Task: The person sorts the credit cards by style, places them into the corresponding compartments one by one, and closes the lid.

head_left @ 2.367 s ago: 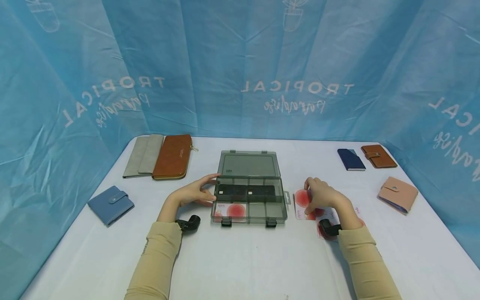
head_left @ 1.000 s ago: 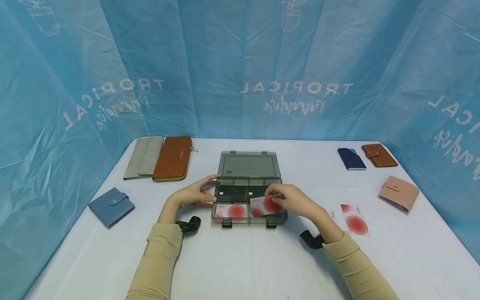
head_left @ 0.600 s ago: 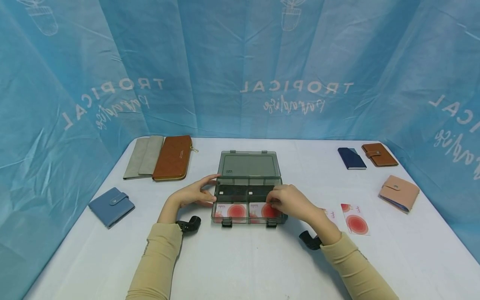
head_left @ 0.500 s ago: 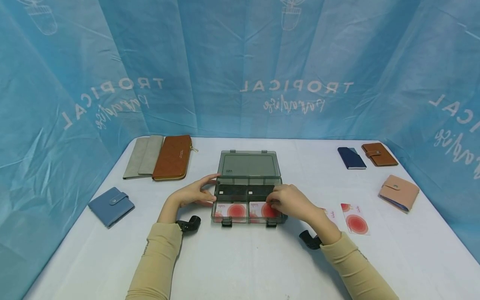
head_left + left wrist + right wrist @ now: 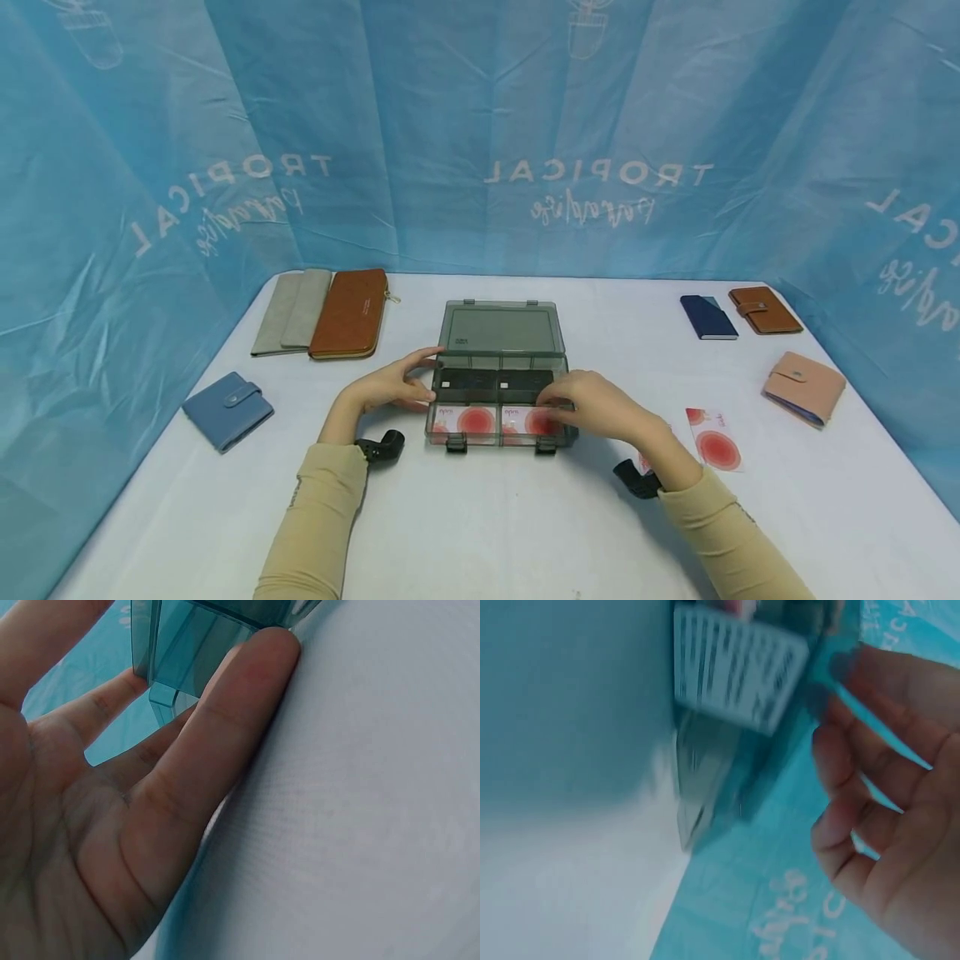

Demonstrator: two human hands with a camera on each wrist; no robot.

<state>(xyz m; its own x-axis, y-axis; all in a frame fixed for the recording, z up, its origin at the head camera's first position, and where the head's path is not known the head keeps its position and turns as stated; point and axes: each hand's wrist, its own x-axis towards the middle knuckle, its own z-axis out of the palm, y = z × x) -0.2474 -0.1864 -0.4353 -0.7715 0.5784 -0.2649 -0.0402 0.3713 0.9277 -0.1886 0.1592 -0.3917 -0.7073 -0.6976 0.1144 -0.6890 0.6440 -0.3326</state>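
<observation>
A clear grey-green compartment box (image 5: 504,329) stands with its lid folded back in the middle of the table. Its front left compartment holds a pink-and-white card (image 5: 453,419), and another such card (image 5: 517,421) lies in the front right one. Two black cards (image 5: 468,382) fill the row behind. My left hand (image 5: 384,387) steadies the box's left side with outstretched fingers; the left wrist view shows its thumb (image 5: 247,690) against the wall. My right hand (image 5: 596,406) hovers at the right rim, its fingers loosely bent; nothing shows between them in the right wrist view.
Two more red-printed cards lie right of the box, one card (image 5: 718,442) in full view, the other partly behind my right wrist. A blue wallet (image 5: 228,411), grey wallet (image 5: 288,312) and brown zip wallet (image 5: 348,315) are left; navy (image 5: 707,317), brown (image 5: 765,310) and pink (image 5: 804,389) ones right.
My right hand took a card from the table, brought it left into the front right compartment and let it go, then drew slightly back. The left hand stayed at the box.
</observation>
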